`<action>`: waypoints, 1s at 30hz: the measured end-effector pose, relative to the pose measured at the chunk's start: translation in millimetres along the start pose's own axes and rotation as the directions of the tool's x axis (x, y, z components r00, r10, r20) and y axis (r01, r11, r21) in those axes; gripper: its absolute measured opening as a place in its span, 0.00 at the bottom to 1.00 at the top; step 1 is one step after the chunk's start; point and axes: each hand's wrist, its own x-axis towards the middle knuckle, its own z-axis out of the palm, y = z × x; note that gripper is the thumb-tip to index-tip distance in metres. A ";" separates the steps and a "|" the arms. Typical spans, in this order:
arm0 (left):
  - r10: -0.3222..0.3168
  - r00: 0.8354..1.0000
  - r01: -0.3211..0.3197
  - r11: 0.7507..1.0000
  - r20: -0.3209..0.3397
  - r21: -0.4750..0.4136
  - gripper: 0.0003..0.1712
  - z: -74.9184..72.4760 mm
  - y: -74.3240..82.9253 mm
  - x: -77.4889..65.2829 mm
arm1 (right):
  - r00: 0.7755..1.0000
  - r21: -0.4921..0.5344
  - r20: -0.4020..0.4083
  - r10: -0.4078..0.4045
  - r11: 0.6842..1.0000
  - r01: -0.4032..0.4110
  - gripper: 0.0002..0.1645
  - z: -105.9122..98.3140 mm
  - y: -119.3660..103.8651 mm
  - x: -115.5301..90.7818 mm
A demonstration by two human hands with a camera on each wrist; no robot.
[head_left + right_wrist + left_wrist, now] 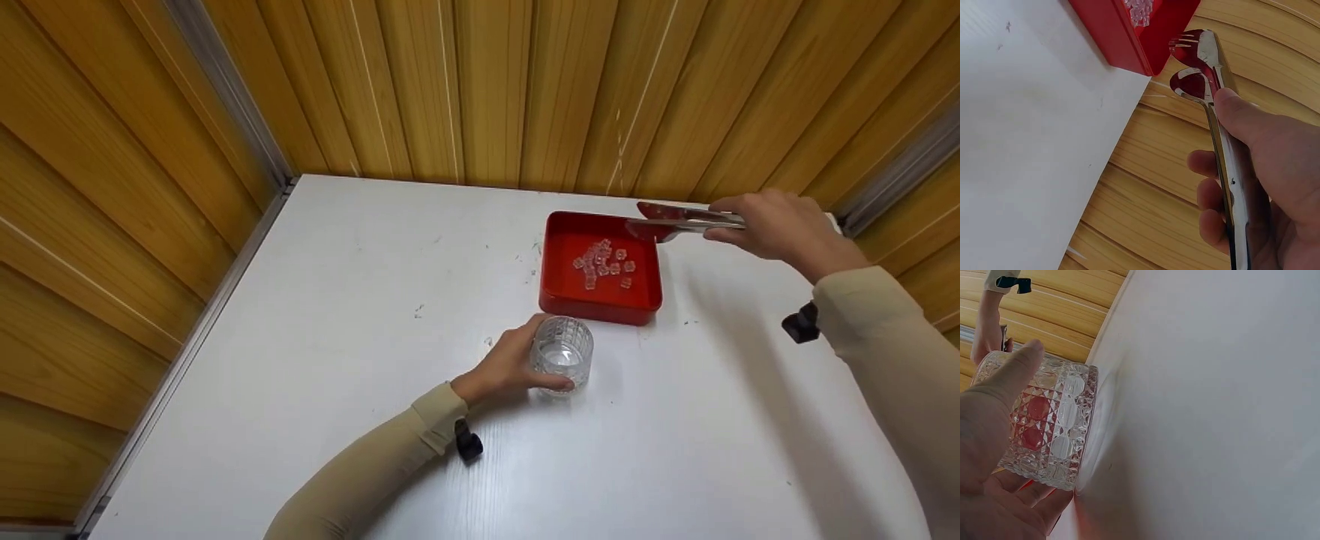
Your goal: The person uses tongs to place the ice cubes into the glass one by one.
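Note:
My left hand (514,364) holds a clear cut-glass tumbler (564,349) on the white table, thumb on the near side and fingers round the far side. In the left wrist view the faceted wall of the tumbler (1053,422) shows red through it. My right hand (787,229) grips metal serving tongs (1221,135), one end forked and the other spoon-shaped, the two ends slightly apart with nothing between them. The tong heads hang over the right back corner of a red square tray (600,304). Several clear ice-like cubes (600,259) lie inside the tray.
The white table (360,315) extends to the left and front of the tray. Wood-plank walls (487,90) stand behind and at both sides, with metal posts at the corners. A black wrist camera (469,441) sits on each sleeve.

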 end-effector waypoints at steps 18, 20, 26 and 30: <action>0.044 0.999 -0.045 0.999 0.025 0.031 0.52 -3.5 2.3 3.2 | 0.995 -0.001 0.042 -0.096 0.995 0.096 0.23 9.6 -50.3 38.9; 0.039 0.999 -0.040 0.999 0.031 0.032 0.53 -3.6 2.4 3.3 | 0.993 0.004 0.047 -0.111 0.994 0.111 0.22 12.3 -54.9 41.7; 0.016 0.999 -0.018 0.999 0.035 0.050 0.52 -2.7 3.0 3.9 | 0.989 0.024 0.066 -0.132 0.991 0.130 0.20 18.7 -67.5 50.2; 0.005 0.999 -0.008 0.998 0.039 0.061 0.52 -2.2 4.7 4.8 | 0.986 0.030 0.077 -0.145 0.989 0.143 0.18 22.1 -73.1 54.1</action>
